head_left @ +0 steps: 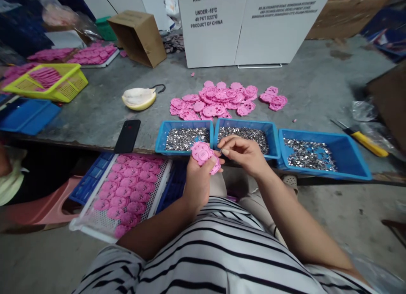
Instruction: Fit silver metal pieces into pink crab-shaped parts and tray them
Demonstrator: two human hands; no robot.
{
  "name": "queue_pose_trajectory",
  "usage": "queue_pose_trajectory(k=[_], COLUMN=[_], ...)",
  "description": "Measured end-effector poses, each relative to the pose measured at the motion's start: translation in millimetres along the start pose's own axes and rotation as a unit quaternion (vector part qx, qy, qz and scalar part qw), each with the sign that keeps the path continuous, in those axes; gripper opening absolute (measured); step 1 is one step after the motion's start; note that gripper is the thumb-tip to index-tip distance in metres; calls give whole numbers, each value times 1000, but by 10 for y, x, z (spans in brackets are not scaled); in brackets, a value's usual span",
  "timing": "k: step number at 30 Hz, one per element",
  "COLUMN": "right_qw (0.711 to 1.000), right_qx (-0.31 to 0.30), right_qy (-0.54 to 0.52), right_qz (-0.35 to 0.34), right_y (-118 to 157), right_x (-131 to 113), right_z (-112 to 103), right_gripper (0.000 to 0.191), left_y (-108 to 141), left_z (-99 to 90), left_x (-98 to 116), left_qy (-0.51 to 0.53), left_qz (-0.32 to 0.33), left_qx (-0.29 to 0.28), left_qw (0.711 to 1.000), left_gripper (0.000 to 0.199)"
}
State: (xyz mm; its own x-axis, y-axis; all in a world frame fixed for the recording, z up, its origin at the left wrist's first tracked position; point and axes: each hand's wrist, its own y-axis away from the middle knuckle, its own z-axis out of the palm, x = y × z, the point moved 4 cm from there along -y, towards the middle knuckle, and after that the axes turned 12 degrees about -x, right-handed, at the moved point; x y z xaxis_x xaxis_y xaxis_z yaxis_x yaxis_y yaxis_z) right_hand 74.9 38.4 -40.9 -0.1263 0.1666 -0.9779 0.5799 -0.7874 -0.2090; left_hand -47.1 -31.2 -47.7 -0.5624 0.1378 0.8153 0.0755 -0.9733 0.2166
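Pink piece (204, 155) in left hand (199, 175), right hand (242, 154) just beside.

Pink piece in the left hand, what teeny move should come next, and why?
Perhaps ease the right hand a little closer to the pink piece: the left hand already holds it up, and the right fingertips are drawn together just beside it. Whether they pinch anything is too small to tell.
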Motion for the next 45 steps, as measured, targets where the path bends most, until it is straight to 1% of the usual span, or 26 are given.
queue_pose_trajectory(k=[3,6,9,12,18,21,24,27,30,32,34,36,38,41,45], right_qw=[999,995,988,979,977,985,991,992,991,994,997,994,991,990,988], right_qx=[11,-3,-11,3,17,51,72,37,-2,6,49,101,129,140,151], right_qy=[50,99,149,192,201,160,116,107,118,92,44,12,-3,-16,-27], right_qz=[-6,-13,-36,-61,-65,-46,-4,47,59,55,51,46,38,27,21], right_y=[100,157,190,211,238,256,264,238,203,195,211,242,271,298,323], right_x=[-19,-71,-146,-205,-207,-190,-183,-193,-225,-238,-235,-228,-226,-233,-225], right_z=[-8,1,20,43,82,38,-3,25,69,68,42,24,48,143,267], right_gripper=[25,21,17,15,11,11,13,19,24,26,24,22,21,20,22], left_y=[-11,-16,-11,-4,8,15,15,11,22,37,55,73,89,106,133], left_z=[33,39,37,38,54,59,63,64,52,54,84,125,156,172,192], left_x=[-33,-46,-46,-44,-23,-7,-7,-32,-61,-64,-50,-18,14,35,23], left_qy=[-13,-19,-17,-18,-20,-23,-28,-39,-51,-30,30,92,116,108,85], left_qz=[-10,-7,0,3,15,15,14,12,1,-3,-1,11,28,56,71], left_qx=[-7,-7,-4,-1,-2,-1,-2,-2,7,-10,-58,-116,-153,-163,-177], left_qw=[1000,1000,1000,1000,1000,1000,1000,999,999,1000,998,989,981,979,978], left_gripper=[39,39,37,34,31,32,34,33,36,38,40,46,53,61,64])
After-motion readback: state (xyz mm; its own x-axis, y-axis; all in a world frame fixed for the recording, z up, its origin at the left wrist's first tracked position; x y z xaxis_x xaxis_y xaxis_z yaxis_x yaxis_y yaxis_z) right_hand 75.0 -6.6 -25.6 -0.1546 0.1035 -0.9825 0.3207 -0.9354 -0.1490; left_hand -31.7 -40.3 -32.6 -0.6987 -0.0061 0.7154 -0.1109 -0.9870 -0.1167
